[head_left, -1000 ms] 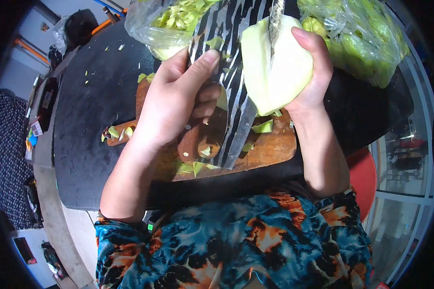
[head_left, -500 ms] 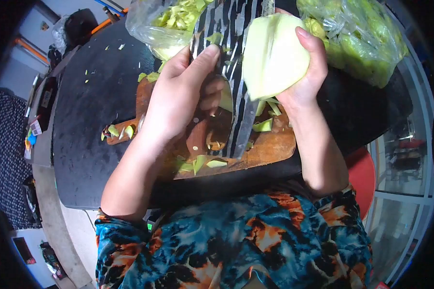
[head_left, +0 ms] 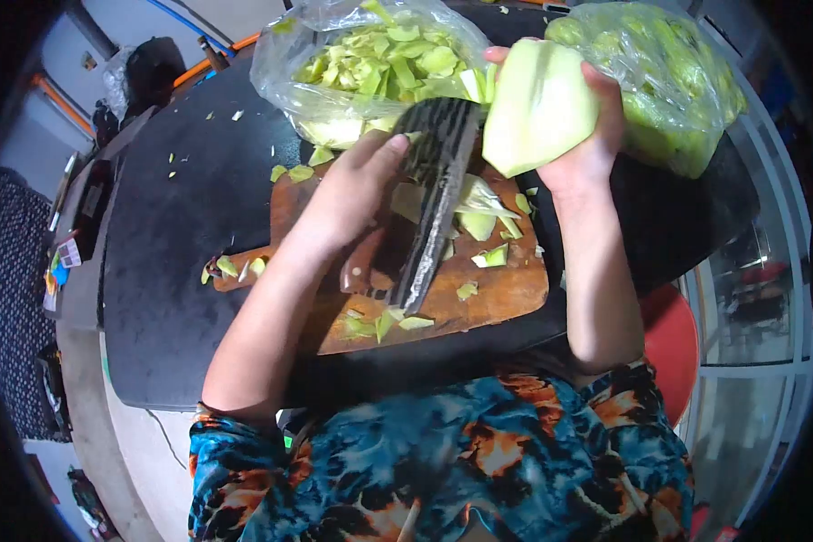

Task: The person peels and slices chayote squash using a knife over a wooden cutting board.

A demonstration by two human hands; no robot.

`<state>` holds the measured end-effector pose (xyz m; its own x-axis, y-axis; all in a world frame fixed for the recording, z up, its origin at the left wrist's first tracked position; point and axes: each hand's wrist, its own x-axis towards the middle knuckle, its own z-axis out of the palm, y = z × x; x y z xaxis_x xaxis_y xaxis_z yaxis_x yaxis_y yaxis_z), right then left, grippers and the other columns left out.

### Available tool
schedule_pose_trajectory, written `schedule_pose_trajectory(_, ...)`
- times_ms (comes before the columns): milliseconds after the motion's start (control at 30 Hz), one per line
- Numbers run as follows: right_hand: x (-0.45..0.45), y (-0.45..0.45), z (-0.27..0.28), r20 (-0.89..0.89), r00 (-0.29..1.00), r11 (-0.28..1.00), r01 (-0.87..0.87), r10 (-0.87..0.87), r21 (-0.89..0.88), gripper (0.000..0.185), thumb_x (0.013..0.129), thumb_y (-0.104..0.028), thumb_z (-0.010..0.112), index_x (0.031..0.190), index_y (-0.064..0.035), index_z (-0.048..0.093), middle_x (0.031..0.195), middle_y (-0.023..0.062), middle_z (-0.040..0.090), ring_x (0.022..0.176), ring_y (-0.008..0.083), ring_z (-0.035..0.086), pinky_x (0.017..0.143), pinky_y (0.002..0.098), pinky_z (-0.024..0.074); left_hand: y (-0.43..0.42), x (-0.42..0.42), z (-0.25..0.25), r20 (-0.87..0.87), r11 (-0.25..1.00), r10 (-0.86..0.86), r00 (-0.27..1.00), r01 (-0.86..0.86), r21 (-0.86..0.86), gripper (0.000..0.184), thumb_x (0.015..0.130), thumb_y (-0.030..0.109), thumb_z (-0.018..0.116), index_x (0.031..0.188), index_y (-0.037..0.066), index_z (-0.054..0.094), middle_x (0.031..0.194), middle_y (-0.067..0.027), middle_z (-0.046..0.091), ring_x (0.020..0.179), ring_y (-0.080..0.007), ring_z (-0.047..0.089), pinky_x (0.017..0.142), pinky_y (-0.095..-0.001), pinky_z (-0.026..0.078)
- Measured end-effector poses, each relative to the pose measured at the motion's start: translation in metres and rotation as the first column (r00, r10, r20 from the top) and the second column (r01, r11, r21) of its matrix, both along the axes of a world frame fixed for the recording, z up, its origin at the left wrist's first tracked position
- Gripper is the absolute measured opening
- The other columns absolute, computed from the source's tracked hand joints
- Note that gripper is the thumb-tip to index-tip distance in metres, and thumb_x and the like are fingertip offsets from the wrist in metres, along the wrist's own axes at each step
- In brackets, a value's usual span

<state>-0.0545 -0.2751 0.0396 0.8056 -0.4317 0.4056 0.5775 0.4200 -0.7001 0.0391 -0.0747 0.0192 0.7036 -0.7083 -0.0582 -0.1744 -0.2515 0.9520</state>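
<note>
While your right hand [head_left: 589, 163] grips the pale vegetable [head_left: 537, 113], its groove pointing roughly away from you, the knife [head_left: 443, 135] is just to its left, your left hand [head_left: 352, 185] closed on it, over the board [head_left: 501, 294].

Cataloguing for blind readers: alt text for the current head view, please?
A bare left hand holds a broad knife, the right hand a pale green vegetable. Below is a wooden board with green scraps; beyond, an open bag and another clear bag hold green produce.
</note>
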Motion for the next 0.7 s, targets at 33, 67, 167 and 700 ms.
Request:
schedule_pose_trajectory(33,0.001,0.007,0.002,-0.017,1.0,1.0,-0.023,0.023,-0.008,0.061,0.079,-0.046,0.044,0.115,0.0035,0.052,0.113,0.0276,0.056,0.1,0.0302,0.058,0.087,0.0363,0.0461,0.0,-0.001,-0.001,0.19,1.0,-0.023,0.982,0.026,-0.014,0.038,0.095,0.032,0.044,0.117,0.002,0.052,0.101,-0.0065,0.056,0.094,-0.0154,0.051,0.086,-0.0271,0.038)
schedule_pose_trajectory(67,0.002,0.014,0.005,-0.034,0.998,0.999,-0.048,0.048,-0.016,0.06,0.08,-0.045,0.044,0.114,0.0029,0.052,0.113,0.0273,0.056,0.1,0.0296,0.058,0.088,0.0364,0.046,0.002,-0.003,0.001,0.119,0.993,-0.014,0.993,0.027,-0.115,0.04,0.095,0.033,0.045,0.118,0.001,0.051,0.103,-0.0072,0.057,0.094,-0.016,0.051,0.087,-0.0283,0.038)
schedule_pose_trajectory(167,0.008,0.044,0.017,-0.116,0.991,0.995,-0.075,0.068,-0.061,0.055,0.082,-0.044,0.042,0.113,0.001,0.053,0.113,0.025,0.057,0.1,0.0272,0.058,0.089,0.0353,0.0451,0.01,-0.016,0.031,-0.17,0.904,-0.135,0.976,0.051,-0.425,0.046,0.091,0.034,0.053,0.121,0.0,0.046,0.097,-0.0079,0.059,0.09,-0.0173,0.056,0.082,-0.0309,0.044)
schedule_pose_trajectory(700,-0.005,0.148,0.009,-0.13,0.788,-0.365,-0.417,-0.602,-0.833,0.047,0.08,-0.053,0.055,0.083,-0.0074,0.063,0.065,0.0136,0.063,0.067,0.0304,0.064,0.062,0.04,0.0498,0.086,-0.015,0.024,-0.239,0.595,-0.024,0.971,-0.178,-0.784,0.046,0.08,0.011,0.065,0.12,0.002,0.045,0.109,-0.009,0.055,0.099,-0.0181,0.056,0.086,-0.0323,0.047)
